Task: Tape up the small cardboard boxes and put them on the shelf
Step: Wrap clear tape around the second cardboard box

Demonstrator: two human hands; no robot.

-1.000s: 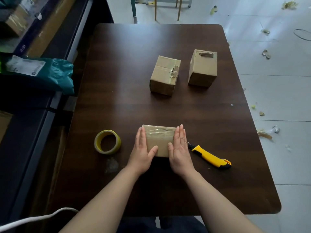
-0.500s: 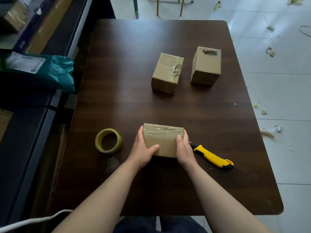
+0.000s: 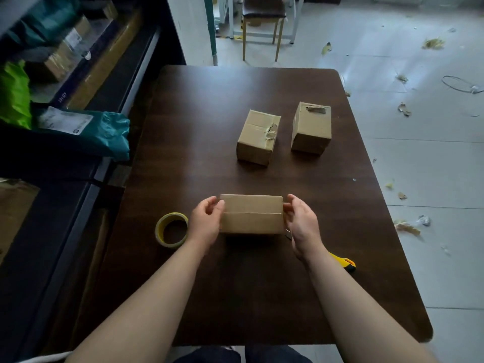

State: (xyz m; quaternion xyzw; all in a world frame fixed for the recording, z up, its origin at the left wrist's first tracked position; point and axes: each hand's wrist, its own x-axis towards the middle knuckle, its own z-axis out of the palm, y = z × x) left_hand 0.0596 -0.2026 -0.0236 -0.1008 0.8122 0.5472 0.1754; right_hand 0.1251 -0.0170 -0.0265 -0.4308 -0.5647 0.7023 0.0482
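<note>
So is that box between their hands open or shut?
Shut: the flaps on the box meet in a flat seam across its top. Whether clear tape covers the seam, cannot tell.

I saw a dark brown wooden worktop (image 3: pixel 199 113) with rounded corners standing on a pale tiled floor (image 3: pixel 419 158). Torn scraps (image 3: pixel 407 226) lay scattered across the tiles on my right. Beyond the far edge stood a wooden chair (image 3: pixel 263 9) with a dark seat. Dark shelving (image 3: pixel 91 200) ran along my left, dimly lit.
</note>
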